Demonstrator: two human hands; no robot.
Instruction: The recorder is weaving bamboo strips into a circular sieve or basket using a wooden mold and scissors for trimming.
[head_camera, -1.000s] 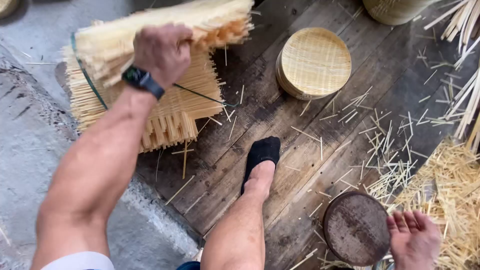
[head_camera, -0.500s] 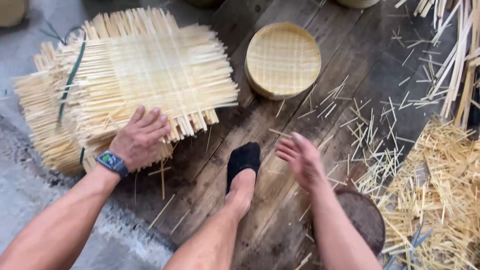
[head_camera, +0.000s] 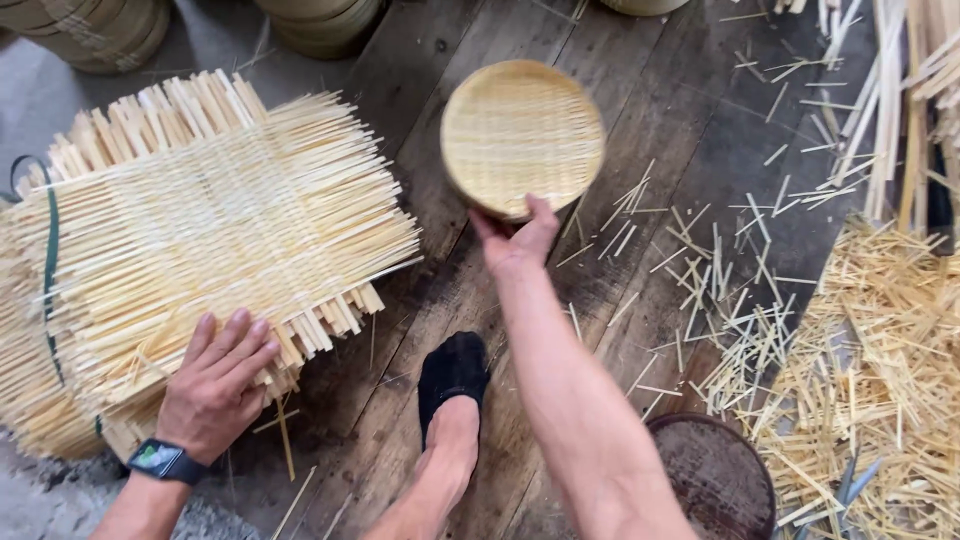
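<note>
Plank floor (head_camera: 640, 110) under bamboo offcuts (head_camera: 880, 360)

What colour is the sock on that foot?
Black; the sock shows clearly in the head view.

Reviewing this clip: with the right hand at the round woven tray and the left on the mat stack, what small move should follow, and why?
Probably close the right hand on the round woven tray and lift it. Its fingers already curl around the tray's near rim, which looks tipped up off the wooden floor, while the left hand lies flat on the stack of woven mats.
</note>
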